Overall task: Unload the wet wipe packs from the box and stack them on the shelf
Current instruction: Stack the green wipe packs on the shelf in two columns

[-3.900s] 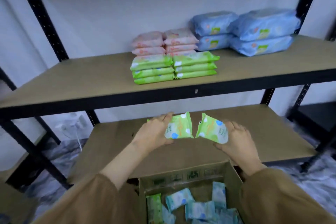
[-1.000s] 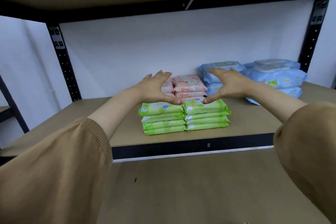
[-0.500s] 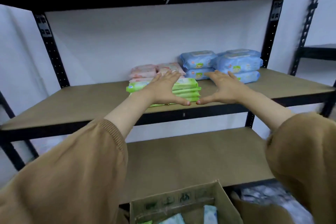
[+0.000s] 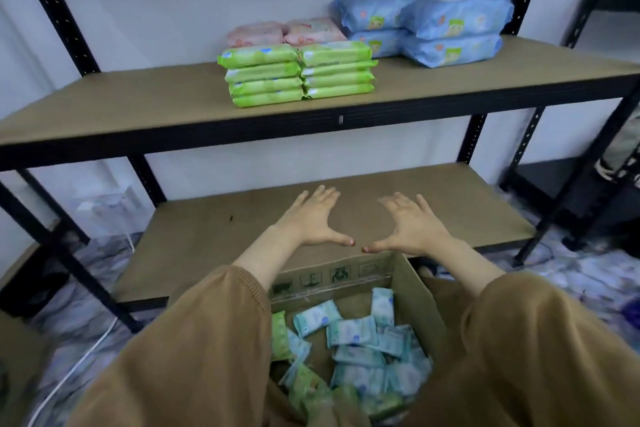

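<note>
The left hand (image 4: 313, 218) and right hand (image 4: 412, 225) have let go of the two green packs and come away from the green pack stacks (image 4: 298, 74), now well above and beyond them on the shelf (image 4: 138, 104). Empty, fingers spread, both have dropped over the far rim of the box (image 4: 346, 274). Each stack has grown from three packs to four.

white cable (image 4: 74, 369) lies on marbled floor (image 4: 571, 270).
</note>
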The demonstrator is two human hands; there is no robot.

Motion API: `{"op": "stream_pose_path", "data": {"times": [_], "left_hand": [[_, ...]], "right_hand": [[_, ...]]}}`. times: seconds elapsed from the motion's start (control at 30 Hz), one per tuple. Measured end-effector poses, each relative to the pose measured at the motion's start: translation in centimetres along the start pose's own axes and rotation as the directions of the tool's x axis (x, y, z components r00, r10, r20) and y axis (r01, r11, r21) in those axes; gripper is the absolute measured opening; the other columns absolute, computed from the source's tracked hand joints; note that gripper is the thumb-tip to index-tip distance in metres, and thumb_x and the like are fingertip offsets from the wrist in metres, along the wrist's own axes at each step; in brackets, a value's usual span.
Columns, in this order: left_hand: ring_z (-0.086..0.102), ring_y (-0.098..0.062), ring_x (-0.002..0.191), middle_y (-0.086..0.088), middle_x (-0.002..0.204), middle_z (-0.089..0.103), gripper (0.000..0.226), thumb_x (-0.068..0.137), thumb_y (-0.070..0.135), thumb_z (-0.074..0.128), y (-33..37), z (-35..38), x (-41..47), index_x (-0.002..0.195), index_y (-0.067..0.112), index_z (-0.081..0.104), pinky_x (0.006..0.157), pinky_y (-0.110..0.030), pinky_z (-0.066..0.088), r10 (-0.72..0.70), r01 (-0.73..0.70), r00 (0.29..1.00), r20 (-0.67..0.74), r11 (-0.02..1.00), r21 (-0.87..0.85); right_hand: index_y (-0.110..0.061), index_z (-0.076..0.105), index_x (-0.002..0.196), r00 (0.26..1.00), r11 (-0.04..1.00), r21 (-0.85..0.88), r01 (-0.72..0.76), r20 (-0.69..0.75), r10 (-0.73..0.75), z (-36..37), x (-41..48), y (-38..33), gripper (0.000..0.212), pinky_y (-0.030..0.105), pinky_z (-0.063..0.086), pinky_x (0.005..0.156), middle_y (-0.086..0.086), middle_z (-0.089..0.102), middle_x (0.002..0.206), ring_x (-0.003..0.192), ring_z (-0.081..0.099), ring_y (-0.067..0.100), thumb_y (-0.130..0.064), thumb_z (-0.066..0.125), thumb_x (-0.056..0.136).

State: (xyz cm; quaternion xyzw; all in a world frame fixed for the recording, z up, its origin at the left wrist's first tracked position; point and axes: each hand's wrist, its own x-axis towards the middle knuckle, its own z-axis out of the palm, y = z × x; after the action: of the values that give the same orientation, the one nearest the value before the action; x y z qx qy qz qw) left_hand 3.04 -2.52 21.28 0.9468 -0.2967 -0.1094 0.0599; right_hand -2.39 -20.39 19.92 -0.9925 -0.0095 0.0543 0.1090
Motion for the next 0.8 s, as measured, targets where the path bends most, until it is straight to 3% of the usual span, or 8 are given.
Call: {"op": "stream_pose_path", "data": {"times": [0.33,0.53,0.67,0.8], "left_hand": [[-0.002,-0.016,0.145,-0.003,0.158,0.002,0.099,0.079,0.057,0.059,-3.1,12.1,0.3,0.148,0.010,0.006,0.117,-0.037,-0.002,-0.100,0.113,0.962,0.253,0.993,-0.038],[-0.001,-0.018,0.145,-0.005,0.158,0.003,0.096,0.081,0.053,0.060,-5.3,19.2,0.0,0.149,0.009,0.008,0.116,-0.036,-0.001,-0.126,0.169,0.905,0.406,0.983,-0.073],[-0.003,-0.018,0.145,-0.004,0.158,0.003,0.096,0.081,0.051,0.061,-6.0,23.3,-0.6,0.148,0.011,0.006,0.117,-0.036,-0.003,-0.133,0.213,0.853,0.504,0.972,-0.103],[-0.004,-0.017,0.145,-0.005,0.158,0.003,0.095,0.082,0.052,0.059,-6.5,26.8,-0.9,0.148,0.010,0.006,0.117,-0.036,-0.002,-0.144,0.233,0.797,0.586,0.969,-0.079]], "right_hand": [[-0.013,0.019,0.146,0.955,0.998,0.015,-0.067,0.292,0.060,12.7,0.7,-0.3,0.100,0.041,-0.002,0.119,0.004,0.018,0.155,0.145,0.008,0.017,-0.064,0.062,0.072],[-0.011,0.021,0.145,0.878,0.998,-0.016,-0.063,0.474,0.063,19.5,1.1,0.5,0.098,0.044,0.001,0.118,0.005,0.025,0.151,0.143,0.013,0.019,-0.064,0.061,0.073],[-0.014,0.012,0.148,0.806,0.998,-0.031,-0.061,0.587,0.067,23.3,0.8,1.2,0.098,0.044,0.000,0.116,0.004,0.016,0.155,0.145,0.007,0.021,-0.060,0.061,0.076],[-0.014,0.014,0.147,0.761,0.998,-0.033,-0.062,0.645,0.068,27.2,0.5,2.5,0.097,0.044,0.001,0.116,0.004,0.019,0.154,0.144,0.011,0.021,-0.061,0.060,0.076]]}}
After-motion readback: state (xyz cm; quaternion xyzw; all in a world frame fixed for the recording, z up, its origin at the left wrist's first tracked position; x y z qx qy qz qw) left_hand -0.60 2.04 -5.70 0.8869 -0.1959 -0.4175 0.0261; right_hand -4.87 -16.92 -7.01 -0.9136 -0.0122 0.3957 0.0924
